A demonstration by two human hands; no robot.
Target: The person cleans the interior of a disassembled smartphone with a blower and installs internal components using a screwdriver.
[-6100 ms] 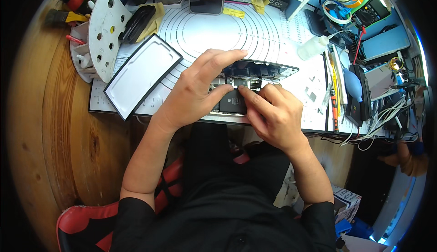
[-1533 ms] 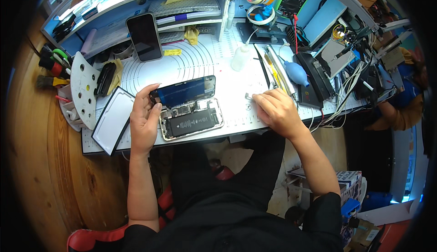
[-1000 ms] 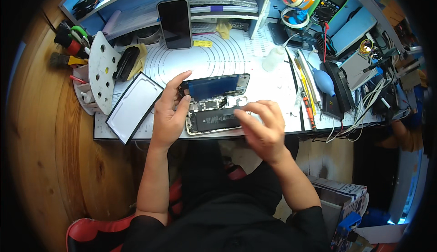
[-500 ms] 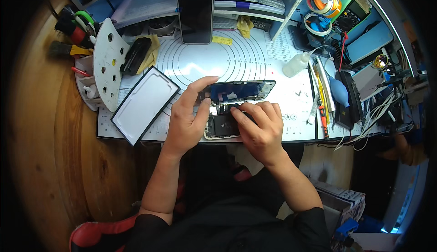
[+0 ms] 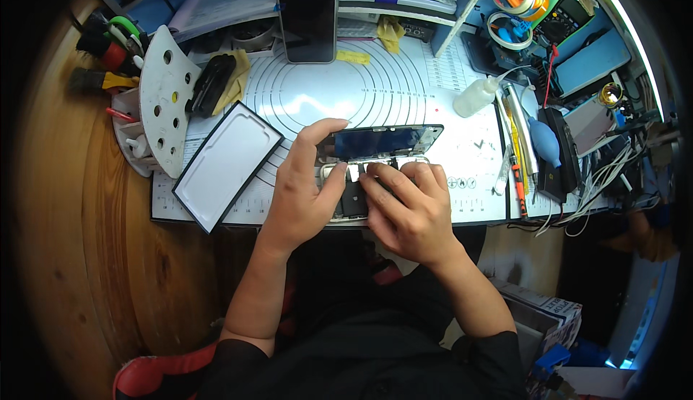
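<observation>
An opened phone lies at the desk's front edge, black battery showing, its screen assembly tilted up along the back. My left hand grips it at the left end, index finger over the screen's upper corner and thumb down on the inside of the body. My right hand has its fingers curled over the phone's right part, fingertips at the internals above the battery beside my left thumb; whatever they hold there is hidden. A white tray with black rim lies to the left.
A standing phone is at the back. Right are a squeeze bottle, screwdriver, blue blower, cables and multimeter. A perforated holder with brushes stands left. Part of another person shows at far right.
My right hand has come from the desk right of the phone onto its internals. My left thumb has moved rightward onto the body. The screen stands more upright than 1.5 seconds ago.
</observation>
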